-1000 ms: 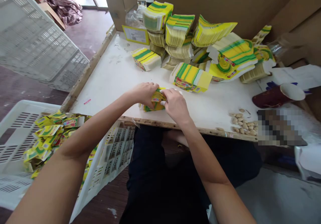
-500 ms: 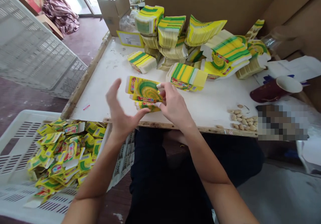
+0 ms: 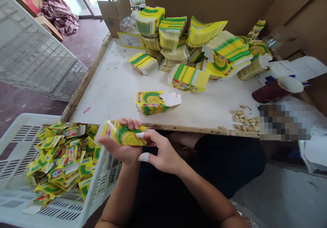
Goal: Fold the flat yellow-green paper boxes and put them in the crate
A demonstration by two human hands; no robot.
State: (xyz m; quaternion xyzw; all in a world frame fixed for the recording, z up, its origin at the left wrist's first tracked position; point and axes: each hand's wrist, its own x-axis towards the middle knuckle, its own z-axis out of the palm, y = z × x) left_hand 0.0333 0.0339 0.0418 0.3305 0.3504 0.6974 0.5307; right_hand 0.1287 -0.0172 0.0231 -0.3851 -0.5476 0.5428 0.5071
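A yellow-and-green printed carton (image 3: pixel 122 134) rests in my left hand (image 3: pixel 121 149), above the near left edge of the table. The palm is under it, with fingers wrapped over the far side and the thumb along the near side. At the carton's right end, a finger of my right hand (image 3: pixel 163 151) lies on the printed face. The right thumb is spread apart from that finger, below the carton. White wraps cover the tips of both. On the table beyond, a pile of flat cartons (image 3: pixel 150 102) lies with white flaps pointing right.
Several carton bundles (image 3: pixel 173 34) stand along the back of the table (image 3: pixel 102 85). A white plastic crate (image 3: pixel 85 194) of yellow cartons sits at the lower left. To the right are peanuts (image 3: pixel 245 120), a tipped dark red cup (image 3: pixel 270 90) and a blurred-out patch.
One carton has come off the pile and moved toward me, down and left. My left hand has closed around it. My right hand has moved down and left with it.
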